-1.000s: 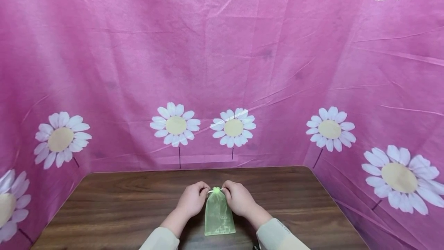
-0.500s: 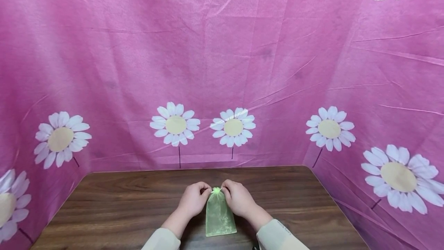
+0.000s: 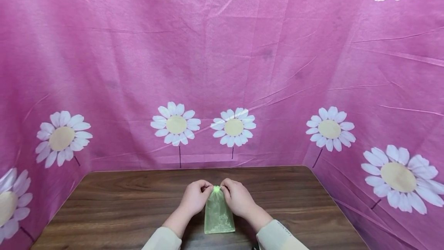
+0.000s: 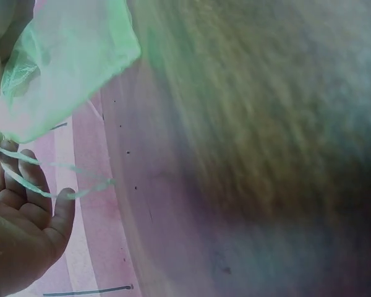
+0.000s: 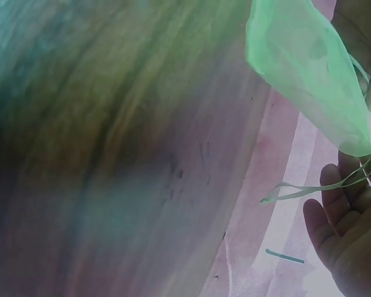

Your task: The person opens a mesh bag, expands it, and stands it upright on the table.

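Note:
A small sheer green drawstring pouch (image 3: 220, 216) hangs by its gathered neck between my two hands, in the middle of the head view. My left hand (image 3: 195, 199) pinches at the left side of the neck between thumb and forefinger. On the other side, my right hand (image 3: 240, 199) pinches the neck or its cord the same way. Thin ribbon loops dangle below the fingers: a left drawstring (image 4: 89, 190) in the left wrist view, a right drawstring (image 5: 297, 192) in the right wrist view. Something pale shows faintly inside the pouch; its kind is unclear.
A dark wood-grain table (image 3: 132, 203) lies under both hands. Pink cloth (image 3: 222, 65) printed with daisies hangs behind it and at both sides. A small dark object (image 3: 255, 247) shows partly by the right sleeve at the lower edge.
My left hand has come slightly right, closer to the pouch's neck, and the short white cord seen there earlier is now covered. The pouch has shifted only slightly; the right hand stays nearly still.

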`<state>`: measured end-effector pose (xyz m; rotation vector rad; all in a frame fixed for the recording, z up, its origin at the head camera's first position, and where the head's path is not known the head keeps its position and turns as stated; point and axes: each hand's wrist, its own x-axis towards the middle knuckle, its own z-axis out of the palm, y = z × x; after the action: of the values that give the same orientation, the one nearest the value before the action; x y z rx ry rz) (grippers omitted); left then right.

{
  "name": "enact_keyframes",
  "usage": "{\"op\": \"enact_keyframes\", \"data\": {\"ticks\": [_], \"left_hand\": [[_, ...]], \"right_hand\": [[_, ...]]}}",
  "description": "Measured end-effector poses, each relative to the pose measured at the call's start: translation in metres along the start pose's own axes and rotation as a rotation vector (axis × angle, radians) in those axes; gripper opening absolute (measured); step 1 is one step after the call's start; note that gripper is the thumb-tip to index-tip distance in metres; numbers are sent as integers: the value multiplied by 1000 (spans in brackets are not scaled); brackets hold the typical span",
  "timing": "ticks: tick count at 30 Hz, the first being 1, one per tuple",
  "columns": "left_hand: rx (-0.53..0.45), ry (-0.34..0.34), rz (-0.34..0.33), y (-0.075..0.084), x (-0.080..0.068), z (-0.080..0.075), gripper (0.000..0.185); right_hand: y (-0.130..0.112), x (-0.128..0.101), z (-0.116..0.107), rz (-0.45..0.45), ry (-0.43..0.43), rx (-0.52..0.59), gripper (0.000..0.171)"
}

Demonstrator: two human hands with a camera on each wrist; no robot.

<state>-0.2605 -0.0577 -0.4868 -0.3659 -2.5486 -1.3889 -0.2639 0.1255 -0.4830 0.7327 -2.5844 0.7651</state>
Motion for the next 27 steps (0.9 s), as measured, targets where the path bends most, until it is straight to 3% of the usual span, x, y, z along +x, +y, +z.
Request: {"op": "enact_keyframes", "data": {"ticks": [14,21,27], "left_hand": [[-19,10,-12,5,-1,2,7],[-42,52,28,6,-3,1,8],[-11,100,70,8,-4,1,10]], "right_hand": [[-4,-1,-2,-22,32,-18,4],[-5,-6,-5,-26,71,-13,5],[-5,-6,-7,-8,155,13,5]]}}
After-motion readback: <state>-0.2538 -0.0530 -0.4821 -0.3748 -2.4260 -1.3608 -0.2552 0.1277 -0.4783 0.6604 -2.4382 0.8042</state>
